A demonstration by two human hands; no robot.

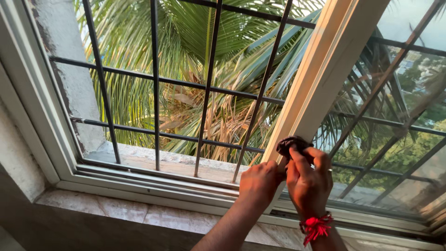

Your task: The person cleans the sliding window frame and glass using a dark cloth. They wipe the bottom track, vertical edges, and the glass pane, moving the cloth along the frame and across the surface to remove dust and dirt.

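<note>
Dark crumpled cloth (292, 144) against the white sash frame (320, 79), right hand (309, 183) pinching it with fingers curled over, left hand (261, 182) closed in a fist just beside, black window bars (209, 79) behind.

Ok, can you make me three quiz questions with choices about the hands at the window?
1. Where is the dark cloth?
A. against the white window frame
B. on the stone sill
C. hanging on the bars

2. What colour is the thread on the right wrist?
A. blue
B. red
C. green

3. What is the right hand doing?
A. hanging open and empty
B. gripping a bar
C. pressing the cloth with its fingers

Answers: 1 A, the cloth sits on the frame's edge; 2 B, the tassel is red; 3 C, fingers curl over the cloth, with the left hand beside it.
</note>
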